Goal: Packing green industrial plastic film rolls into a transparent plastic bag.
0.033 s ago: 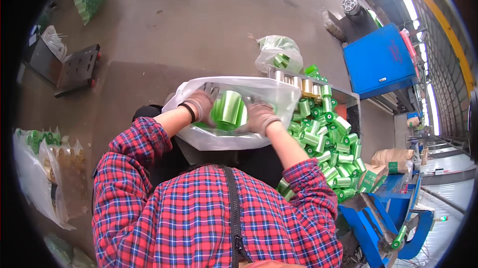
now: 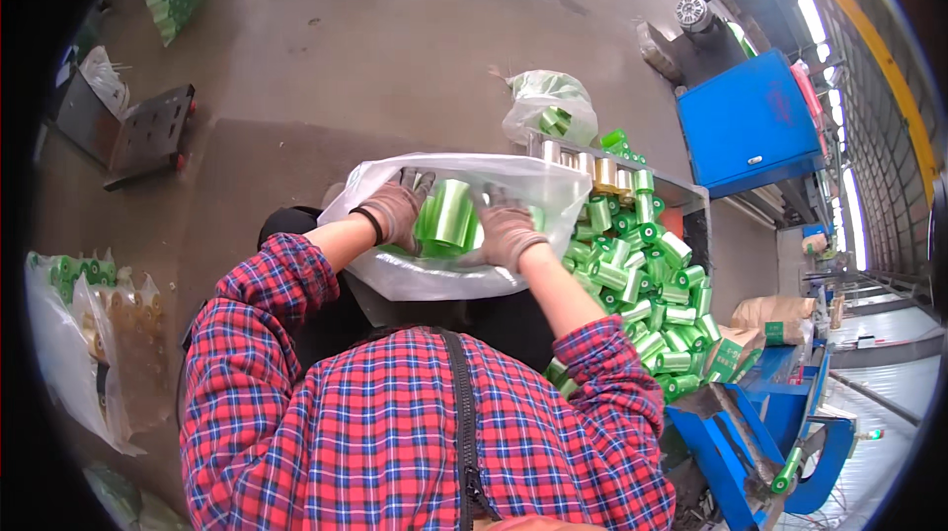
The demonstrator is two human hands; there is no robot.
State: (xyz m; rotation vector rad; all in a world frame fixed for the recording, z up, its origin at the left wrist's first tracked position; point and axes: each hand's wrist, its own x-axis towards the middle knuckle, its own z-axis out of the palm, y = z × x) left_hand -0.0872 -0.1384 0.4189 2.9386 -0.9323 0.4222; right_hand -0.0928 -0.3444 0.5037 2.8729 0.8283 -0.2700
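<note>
A white translucent plastic bag [image 2: 434,282] lies across my lap with its mouth spread wide. Shiny green rolls of film [image 2: 447,215] stand inside it, in the middle. On their left side is my left hand [image 2: 395,210], in a greyish glove, fingers stretched out and thumb toward the rolls. My right hand [image 2: 509,233], also gloved, is inside the bag to the right of the rolls with its fingers apart. Neither hand is closed round a roll. The bottom of the bag is hidden.
At my right a large heap of green film rolls [image 2: 642,274] fills a metal-edged bin, with gold rolls [image 2: 605,173] along its far end. Another filled plastic bag [image 2: 553,102] stands beyond. Blue cabinet [image 2: 750,121] far right; bagged rolls [image 2: 94,324] at left; black cart [image 2: 148,136] far left.
My right hand has shifted very slightly left, toward the rolls in the bag. The rest looks almost the same, apart from a small shift of the whole view.
</note>
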